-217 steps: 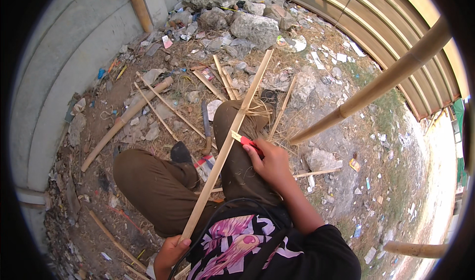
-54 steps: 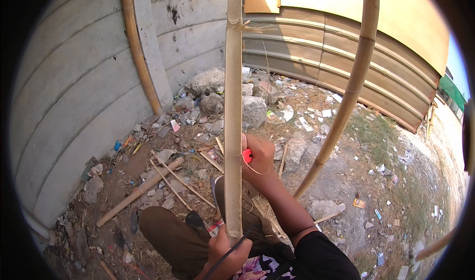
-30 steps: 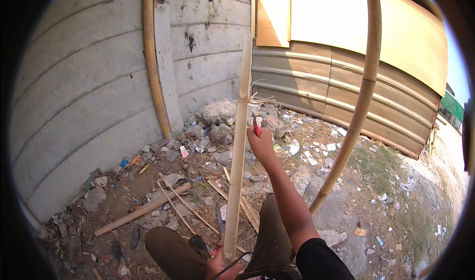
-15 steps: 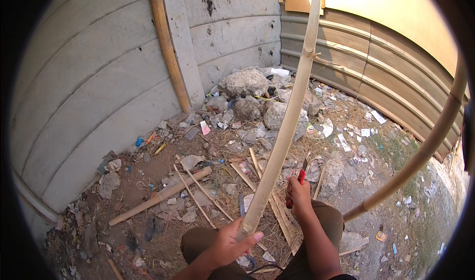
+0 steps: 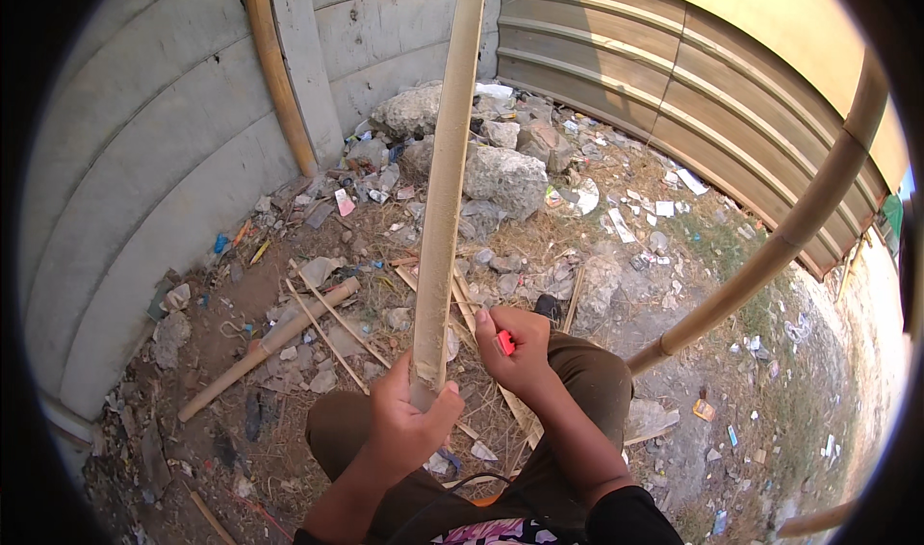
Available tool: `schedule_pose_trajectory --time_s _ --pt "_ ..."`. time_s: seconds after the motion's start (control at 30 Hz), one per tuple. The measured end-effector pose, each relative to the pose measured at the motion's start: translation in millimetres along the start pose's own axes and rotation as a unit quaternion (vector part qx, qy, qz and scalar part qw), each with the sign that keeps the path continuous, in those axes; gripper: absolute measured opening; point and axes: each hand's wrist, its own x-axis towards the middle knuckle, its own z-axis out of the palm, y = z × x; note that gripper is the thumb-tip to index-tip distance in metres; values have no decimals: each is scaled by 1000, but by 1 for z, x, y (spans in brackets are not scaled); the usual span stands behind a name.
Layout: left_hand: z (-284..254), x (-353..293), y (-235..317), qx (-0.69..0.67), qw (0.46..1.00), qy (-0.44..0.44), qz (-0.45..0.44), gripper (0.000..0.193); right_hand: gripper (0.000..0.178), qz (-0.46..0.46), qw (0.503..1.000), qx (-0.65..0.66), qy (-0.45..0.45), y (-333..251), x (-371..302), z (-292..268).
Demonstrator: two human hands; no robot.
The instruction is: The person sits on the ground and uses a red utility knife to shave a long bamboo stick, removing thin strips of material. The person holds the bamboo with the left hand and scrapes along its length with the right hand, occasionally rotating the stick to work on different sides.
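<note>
I note the bamboo strip [image 5: 446, 174] now stands nearly upright, no longer leaning right. My left hand [image 5: 409, 428] grips higher around its base; my right hand [image 5: 520, 352], holding the red tool [image 5: 504, 342], sits just beside it.

The left hand [image 5: 412, 420] is raised in front of the body with its fingers curled tight into a closed grip, thumb across the front, and its bare forearm runs down and to the left toward the lower edge of the view. The right hand [image 5: 521, 352] sits just beside it, slightly higher and to the right, fingers bent inward into a loose fist with the knuckles turned up. Its forearm slants down and to the right to a dark sleeve, and both bent knees in brown trousers lie beneath the hands.
</note>
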Motion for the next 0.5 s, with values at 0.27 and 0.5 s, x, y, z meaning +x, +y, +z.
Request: schedule_pose_trajectory --time_s 0.27,0.5 --pt "47 -11 32 147 975 94 141 34 30 -56 993 -97 31 -54 -2 -25" --pt "45 -44 15 193 963 90 168 30 37 -42 994 -67 76 -64 -40 -14"
